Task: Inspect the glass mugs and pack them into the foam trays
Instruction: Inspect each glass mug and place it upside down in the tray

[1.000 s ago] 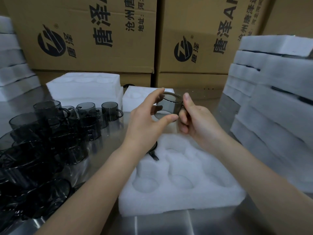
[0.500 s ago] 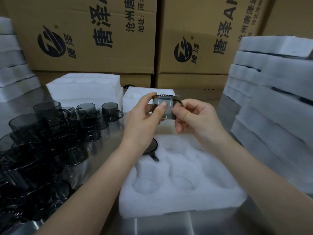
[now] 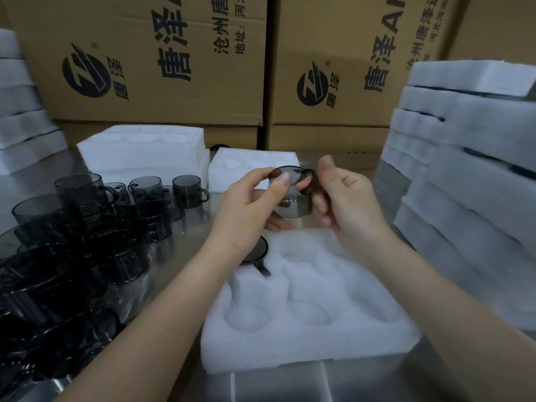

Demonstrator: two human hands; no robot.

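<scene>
A white foam tray (image 3: 307, 340) with round pockets lies at the steel bench's (image 3: 290, 385) near edge, one dark mug (image 3: 256, 250) seated in its far-left pocket. Above it, the left hand's (image 3: 246, 211) thumb and fingers clamp a smoky glass mug's (image 3: 293, 205) wall; the right hand's (image 3: 346, 198) curled fingers pinch its handle.

Dim, soft (wide-angle bowed edges).

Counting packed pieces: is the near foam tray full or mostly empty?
Mostly empty: the foam tray holds one dark mug in its far-left pocket; other visible pockets are bare.
</scene>
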